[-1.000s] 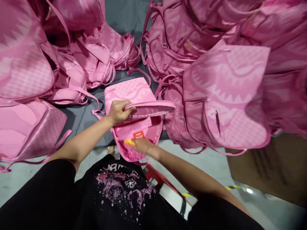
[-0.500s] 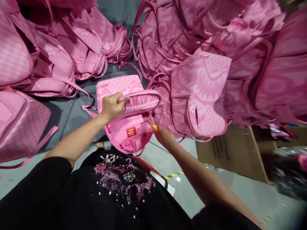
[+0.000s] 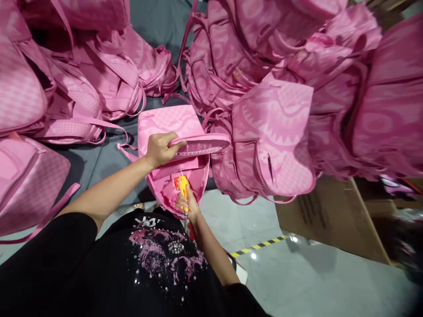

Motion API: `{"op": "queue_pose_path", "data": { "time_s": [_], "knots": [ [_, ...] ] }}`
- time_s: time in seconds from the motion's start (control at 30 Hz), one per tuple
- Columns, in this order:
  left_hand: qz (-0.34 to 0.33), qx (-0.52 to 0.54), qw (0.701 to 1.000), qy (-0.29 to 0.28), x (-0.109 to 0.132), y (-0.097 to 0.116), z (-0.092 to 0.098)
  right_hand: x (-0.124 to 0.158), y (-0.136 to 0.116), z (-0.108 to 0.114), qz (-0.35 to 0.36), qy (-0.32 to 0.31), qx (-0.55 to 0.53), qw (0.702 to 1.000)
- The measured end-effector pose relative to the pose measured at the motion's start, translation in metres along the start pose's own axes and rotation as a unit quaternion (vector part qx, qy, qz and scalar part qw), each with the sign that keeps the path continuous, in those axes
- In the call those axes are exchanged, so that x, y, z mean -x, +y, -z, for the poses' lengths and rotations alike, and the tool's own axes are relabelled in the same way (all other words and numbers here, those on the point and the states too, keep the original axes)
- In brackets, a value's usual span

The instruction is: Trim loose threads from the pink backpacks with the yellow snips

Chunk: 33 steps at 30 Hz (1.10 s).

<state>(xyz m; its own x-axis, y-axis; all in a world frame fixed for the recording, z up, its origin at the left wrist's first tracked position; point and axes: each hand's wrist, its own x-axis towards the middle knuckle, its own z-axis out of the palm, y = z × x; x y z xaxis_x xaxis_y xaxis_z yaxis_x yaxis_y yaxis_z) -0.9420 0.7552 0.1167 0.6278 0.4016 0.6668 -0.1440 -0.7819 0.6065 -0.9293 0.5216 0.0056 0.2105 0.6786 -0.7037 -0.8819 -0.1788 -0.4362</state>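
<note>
My left hand [image 3: 161, 149] pinches the raised zippered edge of a pink backpack [image 3: 168, 121], holding its compartment open. The backpack lies in front of me, its pink lining facing up with a red label [image 3: 177, 181] partly covered. In my right hand [image 3: 189, 201] is a yellow tool [image 3: 183, 187] with a thin metal tip pointing up and a metal end below the fist; its exact kind is unclear. That hand is over the near side of the opening, fingers wrapped round the yellow body.
Piled pink backpacks [image 3: 228, 53] stand to the right and more bags [image 3: 112, 75] to the left, on a grey cloth surface [image 3: 155, 26]. A cardboard box [image 3: 325, 220] sits at lower right, near yellow-black tape [image 3: 261, 245] on the floor.
My right hand has moved left from the backpack's right side to the opening, and the yellow tool now shows fully. My left hand keeps its hold on the edge.
</note>
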Motion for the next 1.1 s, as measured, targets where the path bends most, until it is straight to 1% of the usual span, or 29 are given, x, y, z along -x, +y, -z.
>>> {"op": "queue_pose_path", "data": {
  "time_s": [0.07, 0.13, 0.2, 0.27, 0.33, 0.37, 0.43, 0.47, 0.5, 0.53, 0.57, 0.6, 0.67, 0.7, 0.77, 0.83, 0.9, 0.93, 0.97, 1.03, 1.07, 1.1],
  "knots": [
    [-0.02, 0.003, 1.0, 0.006, -0.005, -0.005, 0.003, 0.0, 0.013, 0.001, 0.003, -0.031, -0.031, 0.999],
    [-0.041, 0.013, 0.999, 0.002, -0.007, -0.01, 0.004, 0.004, 0.014, 0.0, -0.002, -0.027, -0.008, 1.0],
    [-0.056, 0.025, 0.998, -0.012, -0.006, -0.013, 0.004, 0.012, 0.0, -0.003, -0.016, 0.008, 0.103, 0.995],
    [-0.063, 0.03, 0.997, -0.025, -0.002, -0.015, 0.003, 0.028, -0.026, -0.003, -0.035, 0.051, 0.228, 0.972],
    [-0.058, 0.024, 0.998, -0.031, 0.002, -0.015, 0.004, 0.054, -0.058, 0.002, -0.06, 0.09, 0.344, 0.933],
    [-0.055, 0.02, 0.998, -0.031, 0.004, -0.015, 0.006, 0.069, -0.073, 0.006, -0.085, 0.114, 0.439, 0.887],
    [-0.052, 0.016, 0.998, -0.026, 0.007, -0.014, 0.009, 0.099, -0.096, 0.012, -0.121, 0.159, 0.56, 0.804],
    [-0.052, 0.017, 0.998, -0.024, 0.008, -0.013, 0.011, 0.112, -0.103, 0.013, -0.137, 0.17, 0.598, 0.771],
    [-0.05, 0.016, 0.998, -0.022, 0.01, -0.012, 0.013, 0.122, -0.107, 0.013, -0.144, 0.177, 0.613, 0.756],
    [-0.046, 0.013, 0.999, -0.022, 0.011, -0.01, 0.015, 0.129, -0.109, 0.012, -0.136, 0.186, 0.615, 0.754],
    [-0.038, 0.007, 0.999, -0.025, 0.012, -0.009, 0.017, 0.132, -0.109, 0.011, -0.109, 0.203, 0.608, 0.76],
    [-0.029, 0.0, 0.999, -0.03, 0.013, -0.008, 0.019, 0.131, -0.108, 0.008, -0.066, 0.226, 0.591, 0.772],
    [-0.014, -0.01, 0.999, -0.045, 0.015, -0.005, 0.02, 0.12, -0.103, 0.002, 0.044, 0.267, 0.516, 0.813],
    [-0.012, -0.015, 0.998, -0.053, 0.016, -0.003, 0.021, 0.112, -0.1, -0.001, 0.09, 0.273, 0.469, 0.835],
    [-0.01, -0.021, 0.997, -0.071, 0.022, 0.004, 0.022, 0.095, -0.089, -0.004, 0.129, 0.245, 0.398, 0.874],
    [0.006, -0.022, 0.995, -0.1, 0.034, 0.017, 0.026, 0.085, -0.075, -0.001, 0.141, 0.203, 0.37, 0.896],
    [0.041, -0.005, 0.986, -0.159, 0.057, 0.03, 0.034, 0.086, -0.056, 0.014, 0.148, 0.177, 0.358, 0.905],
    [0.064, 0.013, 0.977, -0.202, 0.072, 0.034, 0.04, 0.089, -0.045, 0.025, 0.151, 0.179, 0.348, 0.908],
    [0.088, 0.034, 0.962, -0.255, 0.089, 0.035, 0.047, 0.091, -0.035, 0.037, 0.154, 0.189, 0.331, 0.911],
    [0.15, 0.088, 0.922, -0.347, 0.121, 0.024, 0.058, 0.092, -0.017, 0.065, 0.168, 0.222, 0.284, 0.918],
    [0.209, 0.098, 0.918, -0.323, 0.135, 0.013, 0.061, 0.089, -0.012, 0.077, 0.182, 0.242, 0.264, 0.916],
    [0.285, 0.086, 0.919, -0.258, 0.146, 0.001, 0.062, 0.081, -0.01, 0.086, 0.201, 0.262, 0.248, 0.911]
  ]
}}
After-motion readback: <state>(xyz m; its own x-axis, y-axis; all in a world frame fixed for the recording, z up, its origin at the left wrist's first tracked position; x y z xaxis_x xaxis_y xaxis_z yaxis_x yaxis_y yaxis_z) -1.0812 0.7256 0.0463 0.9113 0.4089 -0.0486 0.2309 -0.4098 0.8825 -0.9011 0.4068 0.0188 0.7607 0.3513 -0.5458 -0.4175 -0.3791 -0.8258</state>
